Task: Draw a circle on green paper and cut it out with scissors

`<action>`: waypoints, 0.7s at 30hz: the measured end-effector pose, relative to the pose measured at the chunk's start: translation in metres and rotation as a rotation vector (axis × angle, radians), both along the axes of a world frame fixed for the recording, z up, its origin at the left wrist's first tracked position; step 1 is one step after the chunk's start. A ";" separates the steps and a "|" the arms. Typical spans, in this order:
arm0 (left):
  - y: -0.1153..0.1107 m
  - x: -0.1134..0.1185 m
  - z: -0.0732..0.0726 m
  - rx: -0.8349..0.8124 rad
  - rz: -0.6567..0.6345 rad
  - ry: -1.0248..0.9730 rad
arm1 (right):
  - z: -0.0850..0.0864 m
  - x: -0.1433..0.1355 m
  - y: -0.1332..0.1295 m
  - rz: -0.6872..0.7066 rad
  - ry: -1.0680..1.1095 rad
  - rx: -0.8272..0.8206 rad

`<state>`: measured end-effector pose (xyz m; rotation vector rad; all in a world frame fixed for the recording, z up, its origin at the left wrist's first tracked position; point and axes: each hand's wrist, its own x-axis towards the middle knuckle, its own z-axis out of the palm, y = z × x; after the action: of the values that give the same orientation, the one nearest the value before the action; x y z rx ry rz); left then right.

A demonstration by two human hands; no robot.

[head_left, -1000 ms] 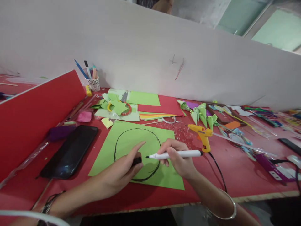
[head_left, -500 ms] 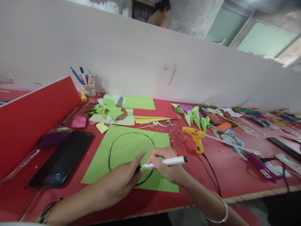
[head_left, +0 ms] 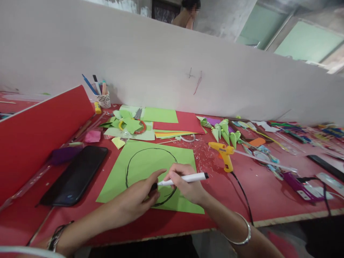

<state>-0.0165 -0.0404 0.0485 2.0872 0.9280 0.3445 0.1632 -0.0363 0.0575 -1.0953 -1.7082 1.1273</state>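
Rising behind everything, the white wall [head_left: 150, 61] bounds the far side of the red tabletop [head_left: 263, 193], whose pale, rough front edge runs along the near side. A red panel [head_left: 45, 132] stands as a barrier at the left. Lying between these borders is the green sheet [head_left: 150, 163] with its hand-drawn black circle [head_left: 127, 168]; a narrow band of red shows between the sheet's near edge and the front edge. The black phone [head_left: 76, 175] lies to the sheet's left — a slim red gap separates the two. Both hands are over the sheet, close together, each closed on something of its own: the left hand [head_left: 142, 191] on the cap, the right hand [head_left: 188, 184] on the marker's barrel. Beyond the sheet's right edge, across a scrap-strewn gap, lies the yellow glue gun [head_left: 224, 152]; its cord trails toward the front edge. The white marker [head_left: 195, 177] points leftward, tip at the small black cap [head_left: 154, 186] — whether it has entered, I cannot tell.
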 end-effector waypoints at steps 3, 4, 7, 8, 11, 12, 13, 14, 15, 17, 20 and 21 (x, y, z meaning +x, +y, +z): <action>-0.003 0.000 0.002 0.002 -0.016 -0.024 | 0.000 -0.004 -0.001 0.061 -0.018 0.016; -0.003 0.000 0.002 0.007 -0.017 -0.023 | 0.000 -0.006 -0.002 0.081 -0.018 0.018; -0.004 0.003 0.002 0.087 0.018 0.020 | -0.007 -0.013 -0.005 0.060 0.059 0.014; -0.004 0.004 0.002 0.142 0.043 0.058 | -0.010 -0.015 -0.006 0.025 0.102 0.009; -0.002 0.003 0.000 0.340 0.066 0.222 | -0.017 -0.015 -0.007 0.003 0.214 -0.042; -0.001 0.001 0.000 0.385 0.051 0.278 | -0.017 -0.011 -0.006 0.032 0.230 -0.063; -0.001 -0.002 0.000 0.409 0.032 0.323 | -0.016 -0.007 -0.006 0.065 0.230 -0.073; 0.000 -0.006 0.000 0.414 0.017 0.356 | -0.014 -0.001 -0.005 0.084 0.212 -0.059; 0.000 -0.010 0.000 0.405 0.014 0.375 | -0.012 0.005 -0.005 0.080 0.165 -0.020; 0.000 -0.018 0.002 0.364 0.022 0.372 | -0.006 0.015 -0.005 0.059 -0.039 0.139; -0.001 -0.023 0.004 0.332 0.013 0.325 | -0.003 0.019 -0.009 0.147 -0.546 0.525; -0.002 -0.022 0.005 0.345 0.012 0.316 | -0.004 0.017 -0.011 0.183 -0.693 0.653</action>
<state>-0.0385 -0.0421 0.0533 2.5027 1.1293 0.1920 0.1804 -0.0473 0.0536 -0.9564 -2.5041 0.2016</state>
